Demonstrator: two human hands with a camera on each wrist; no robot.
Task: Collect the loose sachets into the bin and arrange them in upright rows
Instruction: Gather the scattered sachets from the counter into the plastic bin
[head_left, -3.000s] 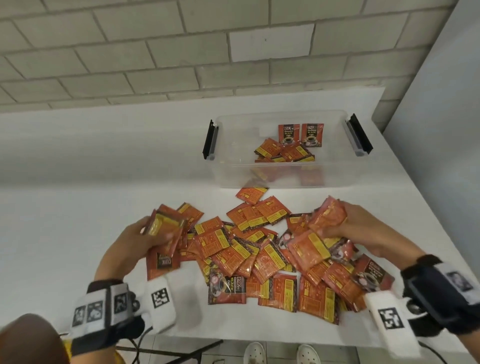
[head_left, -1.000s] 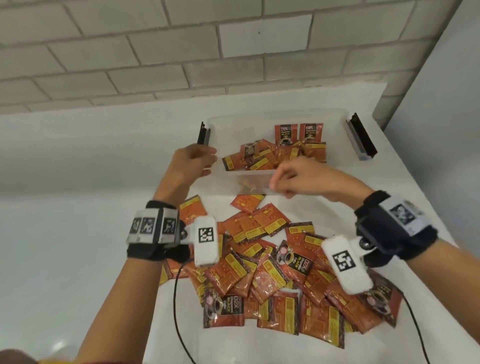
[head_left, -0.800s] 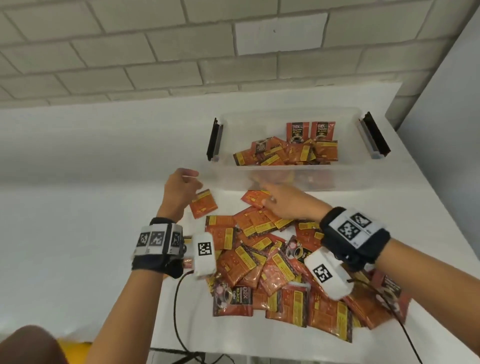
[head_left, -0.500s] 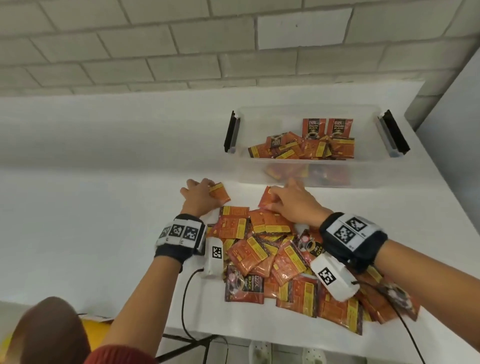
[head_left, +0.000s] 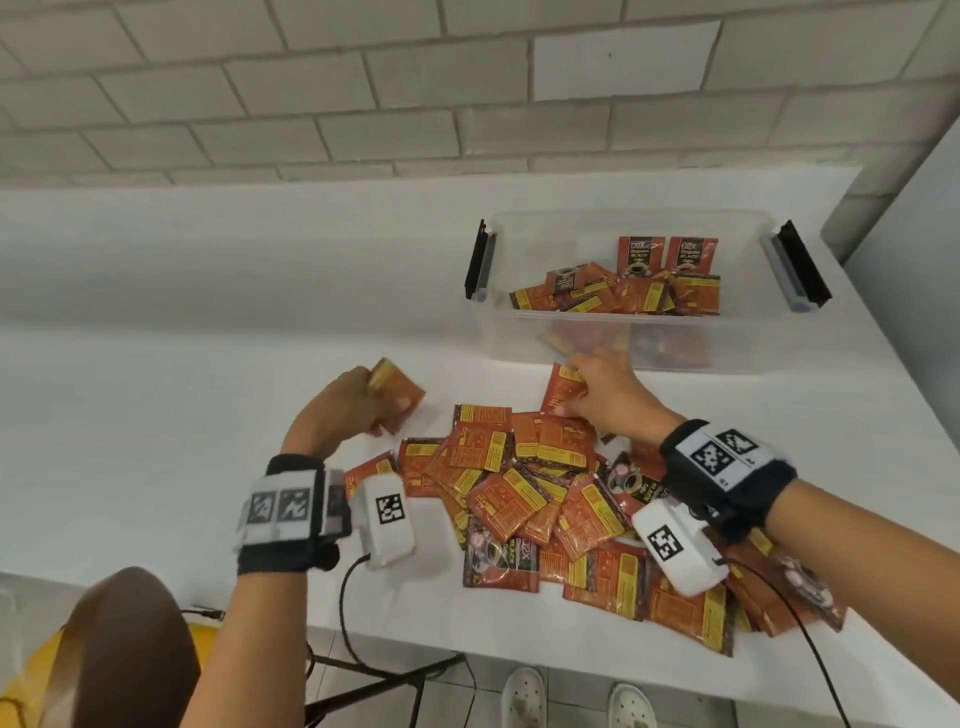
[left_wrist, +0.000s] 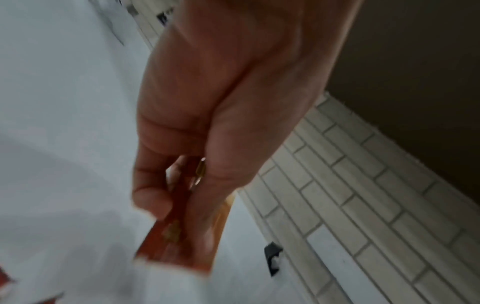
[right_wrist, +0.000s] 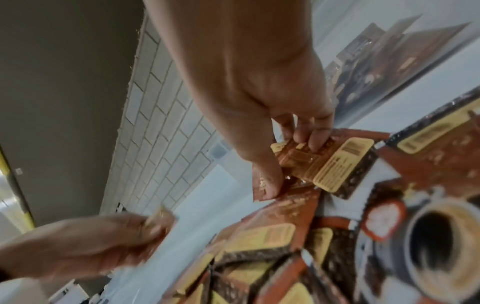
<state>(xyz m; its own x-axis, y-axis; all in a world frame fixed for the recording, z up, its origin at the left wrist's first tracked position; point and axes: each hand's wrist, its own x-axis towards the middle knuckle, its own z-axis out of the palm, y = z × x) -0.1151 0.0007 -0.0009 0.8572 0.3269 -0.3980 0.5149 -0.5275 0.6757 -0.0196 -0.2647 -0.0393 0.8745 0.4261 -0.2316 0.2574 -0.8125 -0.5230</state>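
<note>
A heap of red and yellow sachets lies on the white table in front of a clear plastic bin. The bin holds several loose sachets, and two stand upright against its far wall. My left hand pinches one sachet lifted off the table left of the heap; in the left wrist view my left hand holds the sachet edge-on. My right hand grips a sachet at the heap's far edge, just before the bin. In the right wrist view my right hand pinches the sachet.
A brick wall runs behind the table and a grey panel stands at the right. The table's near edge is close to my wrists, with cables hanging over it. A brown and yellow stool sits below left.
Both hands came back from the bin, where they had dropped handfuls of sachets, to the heap. The left has lifted one sachet and the right has taken hold of another.
</note>
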